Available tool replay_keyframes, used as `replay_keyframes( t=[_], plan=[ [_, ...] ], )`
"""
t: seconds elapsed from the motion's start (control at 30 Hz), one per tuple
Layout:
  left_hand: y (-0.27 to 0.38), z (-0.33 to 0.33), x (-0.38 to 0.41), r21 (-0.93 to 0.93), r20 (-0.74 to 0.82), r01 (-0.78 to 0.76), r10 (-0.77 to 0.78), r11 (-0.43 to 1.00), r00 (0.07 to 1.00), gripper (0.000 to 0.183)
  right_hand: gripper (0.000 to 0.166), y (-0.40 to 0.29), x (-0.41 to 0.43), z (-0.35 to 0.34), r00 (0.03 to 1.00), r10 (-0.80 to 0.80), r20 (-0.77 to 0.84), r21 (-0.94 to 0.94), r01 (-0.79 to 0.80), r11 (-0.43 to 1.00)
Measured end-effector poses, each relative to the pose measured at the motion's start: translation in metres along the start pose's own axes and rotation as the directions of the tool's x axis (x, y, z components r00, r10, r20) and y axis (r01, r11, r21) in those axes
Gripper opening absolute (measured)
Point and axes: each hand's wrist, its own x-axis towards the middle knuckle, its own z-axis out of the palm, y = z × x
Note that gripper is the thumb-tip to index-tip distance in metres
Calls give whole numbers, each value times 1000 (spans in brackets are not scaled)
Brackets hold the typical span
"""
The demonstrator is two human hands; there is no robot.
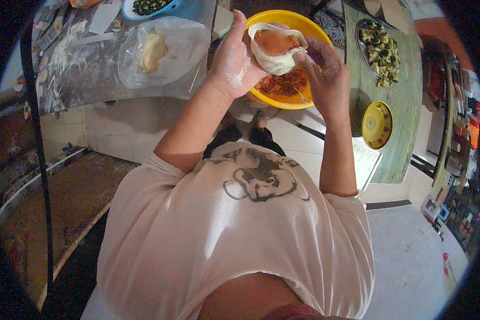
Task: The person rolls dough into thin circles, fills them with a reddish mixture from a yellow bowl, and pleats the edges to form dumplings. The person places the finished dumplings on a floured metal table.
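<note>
A round dough wrapper (278, 64) with reddish filling (274, 43) lies in my left hand (238, 60), whose palm is dusted with flour. The thumb and fingers of my right hand (326, 72) pinch the wrapper's right edge, where the rim is gathered. The top of the filling is partly blurred. Under both hands is a yellow bowl (324, 30) with more red filling (282, 85) and what looks like a utensil resting in it. A lump of pale dough (152, 52) sits in a clear plastic bag (184, 52) to the left.
On the floured table (96, 80) are a thin stick (196, 78) and a blue-rimmed bowl (144, 17) of chopped greens. The green table (404, 132) at right holds a metal tray (362, 48) of green-and-white pieces and a yellow dish (377, 125). A written-on notebook (364, 160) is beside it.
</note>
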Motion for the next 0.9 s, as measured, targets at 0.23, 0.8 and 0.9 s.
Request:
replay_keyframes(
  t=[0.23, 0.8, 0.9],
  plan=[
    [31, 19, -3, -90, 132, -23, 35, 996, 991, 63, 13, -19, -1, -2, 954, -227, -196, -191, 190, 963],
    [11, -4, 14, -162, -271, -330, 279, 930, 921, 53, 12, -7, 10, 44, 956, -256, -144, -86, 245, 966],
    [2, -16, 11, -246, -282, -203, 131, 948, 950, 56, 11, -2, 8, 53, 956, -280, -90, -169, 262, 950]
  ],
)
